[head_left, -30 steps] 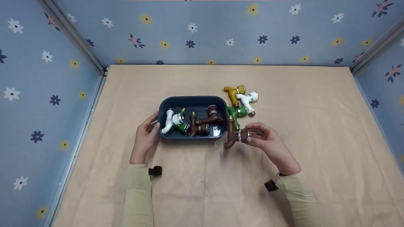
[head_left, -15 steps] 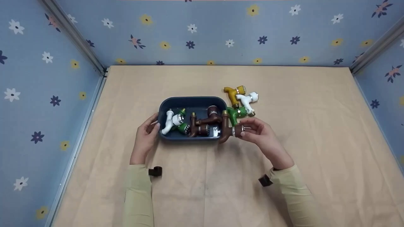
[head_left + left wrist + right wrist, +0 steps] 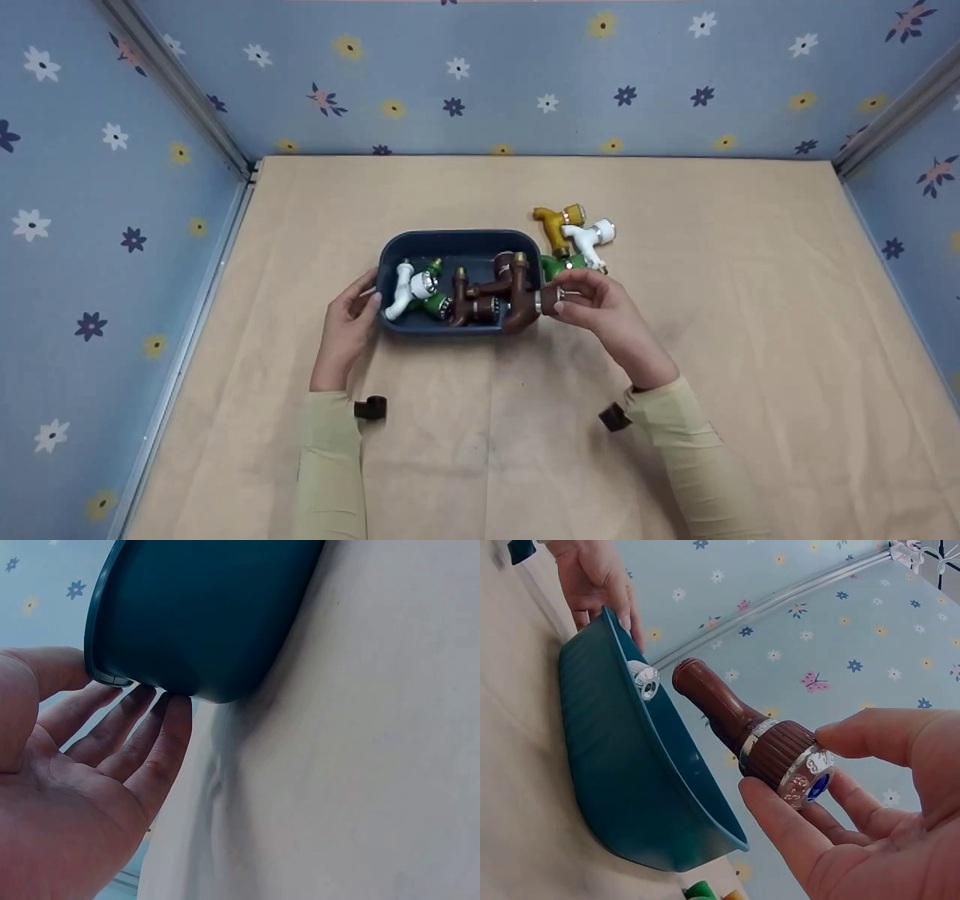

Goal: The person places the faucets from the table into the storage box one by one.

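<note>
The right hand (image 3: 611, 322) pinches the knob of a brown tap (image 3: 518, 300) between thumb and fingers (image 3: 787, 829), and the tap's body lies to the left of them, above the right end of a dark blue bin (image 3: 465, 241) on the desk (image 3: 487, 420). Its pipe runs away from the person, brass end farthest and spout nearest. The right hand is thus the nearer; the left hand (image 3: 347, 322), well apart from the tap, grips the bin's opposite end with thumb and fingers.
</note>
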`<state>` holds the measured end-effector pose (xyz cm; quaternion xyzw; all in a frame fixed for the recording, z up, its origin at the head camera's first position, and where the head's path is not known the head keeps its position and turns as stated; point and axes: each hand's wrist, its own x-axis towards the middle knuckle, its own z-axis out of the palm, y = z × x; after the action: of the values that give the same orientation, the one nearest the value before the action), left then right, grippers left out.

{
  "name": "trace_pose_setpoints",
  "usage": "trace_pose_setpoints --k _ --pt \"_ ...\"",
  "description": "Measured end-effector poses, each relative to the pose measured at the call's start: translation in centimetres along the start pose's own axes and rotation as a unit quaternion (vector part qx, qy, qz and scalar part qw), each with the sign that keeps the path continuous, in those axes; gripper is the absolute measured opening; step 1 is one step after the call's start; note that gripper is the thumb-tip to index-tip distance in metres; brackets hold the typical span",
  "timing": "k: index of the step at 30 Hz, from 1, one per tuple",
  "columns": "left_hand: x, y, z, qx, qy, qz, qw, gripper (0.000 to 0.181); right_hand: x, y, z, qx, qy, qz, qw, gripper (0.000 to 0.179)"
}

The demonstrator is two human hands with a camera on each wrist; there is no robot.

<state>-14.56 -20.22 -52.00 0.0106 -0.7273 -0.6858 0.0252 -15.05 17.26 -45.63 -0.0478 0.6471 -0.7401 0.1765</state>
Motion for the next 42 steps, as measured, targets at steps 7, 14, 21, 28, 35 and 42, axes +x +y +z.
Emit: trace_pose_setpoints --k 7,14,21,28,35,42 --pt "0.4 -1.5 -0.2 0.019 0.009 0.015 0.9997 0.043 0.6 0.2 0.7 0.008 -0.009 -0.003 0.9999 0.037" --pt "0.3 -1.5 -0.2 0.012 0.003 0.012 0.9999 0.043 1.0 0.3 1.4 0.018 -0.01 -0.012 0.9997 0.039" --pt "0.3 -1.3 -0.2 -0.003 0.002 0.014 0.9999 0.044 1.5 0.4 2.0 -0.008 -0.001 -0.003 1.0 0.041" --pt "-0.2 0.6 0.1 -0.013 -0.004 0.003 0.9999 0.044 1.9 0.6 2.4 -0.016 0.009 -0.001 0.9998 0.039" --pt "-0.4 1.3 0.3 -0.004 -0.003 -0.002 1.0 0.045 2.3 1.0 2.7 -0.009 0.009 0.005 0.9999 0.038" --pt "-0.4 1.3 0.3 0.0 -0.002 -0.003 1.0 0.044 2.6 1.1 3.0 -0.008 0.009 0.004 0.9999 0.037"
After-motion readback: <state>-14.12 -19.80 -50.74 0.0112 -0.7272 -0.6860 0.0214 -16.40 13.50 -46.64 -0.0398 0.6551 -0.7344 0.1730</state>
